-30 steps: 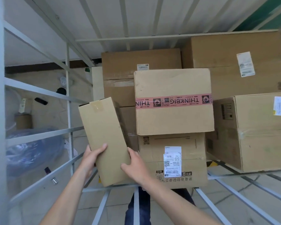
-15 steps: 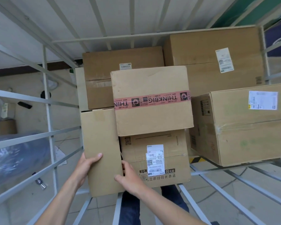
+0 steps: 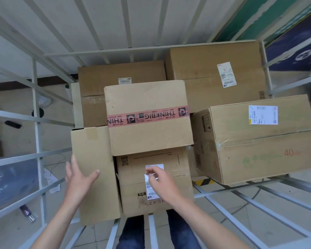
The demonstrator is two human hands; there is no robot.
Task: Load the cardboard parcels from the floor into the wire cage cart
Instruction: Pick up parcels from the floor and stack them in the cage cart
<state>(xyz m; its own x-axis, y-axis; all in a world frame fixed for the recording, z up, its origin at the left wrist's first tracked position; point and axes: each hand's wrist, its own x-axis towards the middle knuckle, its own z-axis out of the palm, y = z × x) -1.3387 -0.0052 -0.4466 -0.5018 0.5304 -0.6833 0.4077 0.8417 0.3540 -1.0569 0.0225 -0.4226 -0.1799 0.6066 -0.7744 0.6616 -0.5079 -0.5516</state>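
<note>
A narrow plain cardboard parcel (image 3: 93, 159) stands inside the wire cage cart (image 3: 38, 155), squeezed between the cart's left bars and a stack of boxes. My left hand (image 3: 79, 178) hovers open just over its lower part, fingers spread, holding nothing. My right hand (image 3: 160, 182) is open too, fingers relaxed above the labelled box (image 3: 171, 164) at the bottom of the stack. On that box sits a box with pink THINKBIG tape (image 3: 147, 115).
Several bigger cartons fill the cart: one at the back middle (image 3: 115, 76), one at the back right (image 3: 214, 74), one at the right front (image 3: 258, 141). Beyond the left bars lie a blue plastic bag (image 3: 11, 184) and small floor clutter.
The narrow parcel went from tilted in both hands to standing flush beside the stack. Both hands have let go of it and lifted off.
</note>
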